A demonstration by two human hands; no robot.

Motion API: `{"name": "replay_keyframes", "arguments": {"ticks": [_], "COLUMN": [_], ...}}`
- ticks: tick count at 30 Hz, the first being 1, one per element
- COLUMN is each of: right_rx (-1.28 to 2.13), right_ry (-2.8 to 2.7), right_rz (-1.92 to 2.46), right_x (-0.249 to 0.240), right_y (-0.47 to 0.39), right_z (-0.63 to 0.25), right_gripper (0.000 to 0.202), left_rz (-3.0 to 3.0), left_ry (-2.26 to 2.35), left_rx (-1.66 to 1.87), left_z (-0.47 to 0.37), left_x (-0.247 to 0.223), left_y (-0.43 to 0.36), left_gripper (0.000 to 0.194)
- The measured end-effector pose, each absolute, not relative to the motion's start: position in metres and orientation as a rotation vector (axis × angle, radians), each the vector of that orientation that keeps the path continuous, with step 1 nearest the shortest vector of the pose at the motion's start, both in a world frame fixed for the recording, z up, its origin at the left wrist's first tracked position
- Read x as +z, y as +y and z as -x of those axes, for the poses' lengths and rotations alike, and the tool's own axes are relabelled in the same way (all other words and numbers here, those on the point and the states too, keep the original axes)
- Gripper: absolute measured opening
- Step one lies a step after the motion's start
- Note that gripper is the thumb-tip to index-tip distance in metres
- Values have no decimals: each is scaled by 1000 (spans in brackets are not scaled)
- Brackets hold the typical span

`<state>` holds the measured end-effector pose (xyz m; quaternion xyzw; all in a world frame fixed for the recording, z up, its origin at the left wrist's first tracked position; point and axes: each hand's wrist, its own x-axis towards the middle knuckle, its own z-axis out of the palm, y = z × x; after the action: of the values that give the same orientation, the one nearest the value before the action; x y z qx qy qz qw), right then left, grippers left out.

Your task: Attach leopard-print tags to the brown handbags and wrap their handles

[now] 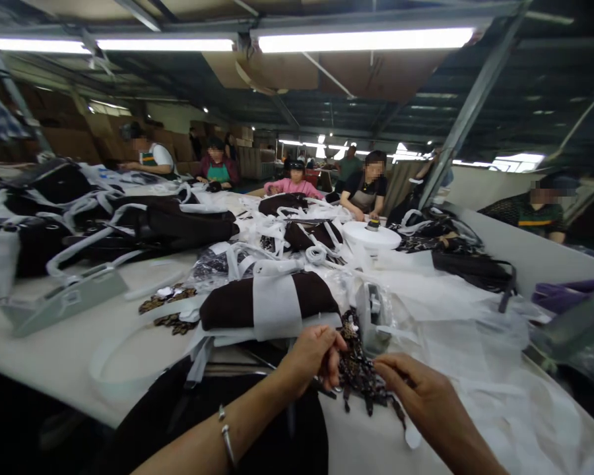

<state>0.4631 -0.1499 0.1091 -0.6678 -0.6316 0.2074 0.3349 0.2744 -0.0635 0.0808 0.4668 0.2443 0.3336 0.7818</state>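
My left hand point(317, 359) has its fingers curled at the left side of a bunch of dark patterned straps point(356, 363); what they hold, if anything, is hidden. On the other side of the bunch, my right hand point(416, 382) pinches at its edge with thumb and forefinger; the thing between the fingertips is too small to name. Just behind my left hand lies a dark brown bag point(228, 303) with a white wrap point(277, 305) around its middle. A large black bag point(277, 429) lies under my left forearm.
Dark bags with white-wrapped handles point(188, 224) cover the left and back of the table point(59, 356). White sheets point(465, 330) spread on the right. A round white disc point(371, 235) lies farther back. Several people sit around the table; a slanted metal post point(475, 105) rises at the right.
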Motion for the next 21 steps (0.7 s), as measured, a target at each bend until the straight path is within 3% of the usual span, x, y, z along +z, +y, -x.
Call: {"name": "replay_keyframes", "arguments": {"ticks": [3,9,14,17,19,21], "right_rx": [445,672,1134,1061,1027,1152], "right_ry": [-1725,-1742,-1397,-1321,-1287,-1202], "right_rz": [1636,1481,1530,1508,1497,1456], "right_x": [121,109,104,111,111,104], "right_y": [-126,-92,-73,-50,-26,1], "right_z": [-440,-396,-406,-429,-445,-456], "right_gripper": [21,17,41,38,35,32], "left_rz": [-1177,-1409,-1755,-2080,-2231,-2201], "left_ry": [630,822,667,1032,1494,1657], "left_rx": [579,352,461,701,656,580], "left_z": [-265,-260,-223,-180,-149,-121], "left_x": [78,79,110,131,133,125], "left_y": [-64,-65,-44,3,44,84], "left_gripper": [36,40,21,25,27,32]}}
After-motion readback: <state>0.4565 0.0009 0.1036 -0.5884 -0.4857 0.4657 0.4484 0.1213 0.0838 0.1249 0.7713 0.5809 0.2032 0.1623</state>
